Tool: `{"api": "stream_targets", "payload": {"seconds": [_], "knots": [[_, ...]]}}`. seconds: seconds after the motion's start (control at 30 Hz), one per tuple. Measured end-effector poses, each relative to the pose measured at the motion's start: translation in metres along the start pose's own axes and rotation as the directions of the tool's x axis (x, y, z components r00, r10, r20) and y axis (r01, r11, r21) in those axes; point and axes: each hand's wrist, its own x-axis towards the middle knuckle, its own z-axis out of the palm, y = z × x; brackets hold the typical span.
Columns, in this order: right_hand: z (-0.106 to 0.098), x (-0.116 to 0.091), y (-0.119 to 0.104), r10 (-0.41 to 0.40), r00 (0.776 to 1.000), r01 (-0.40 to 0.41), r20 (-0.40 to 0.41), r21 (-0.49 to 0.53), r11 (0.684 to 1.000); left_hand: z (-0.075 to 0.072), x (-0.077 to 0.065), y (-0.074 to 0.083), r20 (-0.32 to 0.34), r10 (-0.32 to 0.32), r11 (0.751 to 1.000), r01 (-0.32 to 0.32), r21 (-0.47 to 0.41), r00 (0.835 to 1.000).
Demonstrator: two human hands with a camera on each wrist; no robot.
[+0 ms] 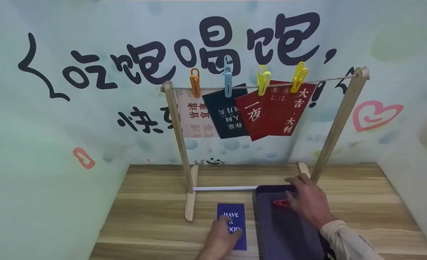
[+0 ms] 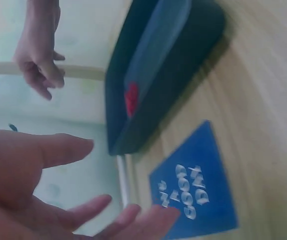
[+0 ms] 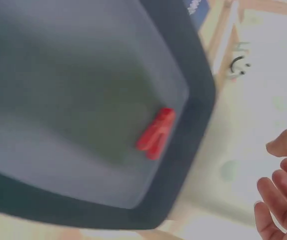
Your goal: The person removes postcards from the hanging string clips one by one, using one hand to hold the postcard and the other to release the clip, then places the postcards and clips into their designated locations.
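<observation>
Zero pinching, left hand and right hand both loosely spread, so I'd edge-grip the blue card under the left.

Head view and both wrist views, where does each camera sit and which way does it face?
Head: on the person's head, facing forward and down at the wooden rack, tray and blue card; left hand and right hand show.
Left wrist: on that wrist, facing past the left hand's fingers toward card and tray; the right hand shows farther off.
Right wrist: on that wrist, facing into the tray; part of the right hand shows at the right edge.
Shared: both wrist views show the red clip in the tray.
</observation>
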Motion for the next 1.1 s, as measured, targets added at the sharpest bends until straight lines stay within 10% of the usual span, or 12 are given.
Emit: {"api": "stream_targets", "payload": {"seconds": [0.2,0.57,1.1], "knots": [[-0.027,0.015,-0.014,-0.083,0.996,0.082,-0.044,-0.015,0.996,-0.004,0.001,0.024,-0.020,0.209,0.968,-0.209,-0.140,0.978],[-0.080,0.050,-0.026,-0.279,0.952,0.281,-0.125,0.001,0.960,-0.021,0.008,0.077,-0.040,0.289,0.895,-0.284,-0.343,0.957],[-0.139,0.099,-0.044,-0.506,0.840,0.494,-0.193,-0.113,0.862,-0.050,0.022,0.125,-0.201,0.526,0.677,-0.550,-0.489,0.826]]}}
